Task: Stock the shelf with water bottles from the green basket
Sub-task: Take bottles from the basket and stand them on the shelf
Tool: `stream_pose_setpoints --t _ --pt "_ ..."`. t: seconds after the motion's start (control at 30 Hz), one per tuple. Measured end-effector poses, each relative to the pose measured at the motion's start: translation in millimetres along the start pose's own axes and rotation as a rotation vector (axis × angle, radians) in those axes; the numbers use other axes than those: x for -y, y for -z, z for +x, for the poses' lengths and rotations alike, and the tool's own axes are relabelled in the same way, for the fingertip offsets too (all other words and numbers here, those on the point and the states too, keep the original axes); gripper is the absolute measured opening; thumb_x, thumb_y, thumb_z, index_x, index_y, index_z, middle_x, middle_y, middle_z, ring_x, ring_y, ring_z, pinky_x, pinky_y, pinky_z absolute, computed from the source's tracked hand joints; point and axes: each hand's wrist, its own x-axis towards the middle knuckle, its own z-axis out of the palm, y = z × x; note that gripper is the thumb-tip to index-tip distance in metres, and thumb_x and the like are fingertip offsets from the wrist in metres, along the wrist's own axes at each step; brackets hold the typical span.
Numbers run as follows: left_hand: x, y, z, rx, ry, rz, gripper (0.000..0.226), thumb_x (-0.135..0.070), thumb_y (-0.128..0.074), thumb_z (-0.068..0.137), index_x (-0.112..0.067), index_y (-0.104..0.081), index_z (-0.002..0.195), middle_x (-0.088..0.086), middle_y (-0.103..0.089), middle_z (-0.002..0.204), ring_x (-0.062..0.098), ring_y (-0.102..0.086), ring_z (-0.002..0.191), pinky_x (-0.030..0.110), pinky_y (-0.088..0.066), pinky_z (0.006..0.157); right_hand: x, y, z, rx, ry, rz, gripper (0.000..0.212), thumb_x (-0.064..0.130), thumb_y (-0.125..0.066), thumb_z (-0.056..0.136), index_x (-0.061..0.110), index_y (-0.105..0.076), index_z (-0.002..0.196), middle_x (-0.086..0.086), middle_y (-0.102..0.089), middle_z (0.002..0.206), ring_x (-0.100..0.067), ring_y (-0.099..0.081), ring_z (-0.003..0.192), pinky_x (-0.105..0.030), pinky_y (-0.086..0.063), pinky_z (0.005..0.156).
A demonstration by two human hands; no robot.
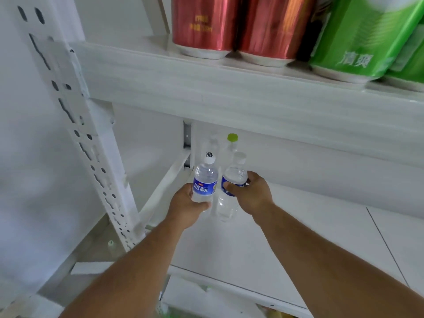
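My left hand (185,206) grips a clear water bottle with a blue label and white cap (205,180), upright at the left end of the white shelf (298,237). My right hand (252,191) grips a second blue-labelled bottle (232,180), tilted slightly, right beside the first. Behind them, against the back panel, stand two more bottles: one with a yellow-green cap (232,140) and one clear-capped (213,141). The green basket is not in view.
The upper shelf (206,88) overhangs close above and carries red-wrapped packs (204,26) and green-wrapped packs (358,37). A perforated white upright post (91,145) stands at the left. The shelf surface extends to the right of the bottles.
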Motion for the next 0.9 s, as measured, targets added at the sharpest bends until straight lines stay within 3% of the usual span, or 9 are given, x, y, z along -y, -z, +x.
stream_pose_setpoints --t 0.23,0.4,0.57,0.73,0.9 --pt "7.3 -14.6 40.3 -0.008 -0.011 -0.058 0.046 -0.012 -0.083 0.072 -0.021 -0.061 0.112 -0.012 -0.064 0.098 -0.005 -0.056 0.082 0.011 -0.039 0.064 -5.4 -18.1 30.6 -0.002 -0.005 -0.022 0.04 0.027 -0.083 0.076 0.029 -0.06 0.109 0.013 -0.064 0.094 -0.017 -0.064 0.094 -0.028 -0.051 0.077" --pt "13.5 -21.7 60.8 -0.004 -0.021 -0.083 0.049 -0.012 -0.082 0.072 -0.02 -0.061 0.116 -0.006 -0.065 0.106 0.001 -0.058 0.085 0.016 -0.042 0.067 -8.9 -24.0 47.4 -0.016 -0.007 -0.009 0.039 0.027 -0.082 0.077 0.029 -0.058 0.108 0.015 -0.062 0.092 -0.016 -0.063 0.093 -0.029 -0.05 0.077" --pt "16.8 -25.1 75.6 0.002 -0.038 -0.11 0.051 -0.01 -0.083 0.069 -0.024 -0.06 0.112 -0.005 -0.067 0.107 0.016 -0.064 0.097 0.028 -0.05 0.082 -10.5 -27.7 60.9 -0.024 -0.024 0.021 0.032 0.024 -0.082 0.076 0.032 -0.06 0.097 0.012 -0.065 0.092 -0.017 -0.066 0.091 -0.035 -0.056 0.081" --pt "14.9 -24.2 84.2 0.006 -0.045 -0.116 0.048 -0.003 -0.08 0.072 -0.02 -0.06 0.112 -0.009 -0.062 0.099 -0.005 -0.055 0.082 0.014 -0.041 0.067 -10.8 -31.2 68.6 -0.011 -0.003 0.013 0.031 0.022 -0.08 0.08 0.037 -0.053 0.088 0.018 -0.059 0.085 -0.016 -0.061 0.087 -0.035 -0.054 0.082" --pt "15.1 -25.0 90.2 0.031 -0.061 -0.084 0.052 -0.004 -0.08 0.074 -0.018 -0.059 0.12 -0.009 -0.061 0.105 0.0 -0.056 0.087 0.014 -0.041 0.07 -9.1 -33.8 70.6 -0.021 0.0 0.026 0.033 0.021 -0.079 0.081 0.036 -0.051 0.093 0.02 -0.056 0.085 -0.014 -0.058 0.086 -0.03 -0.05 0.079"
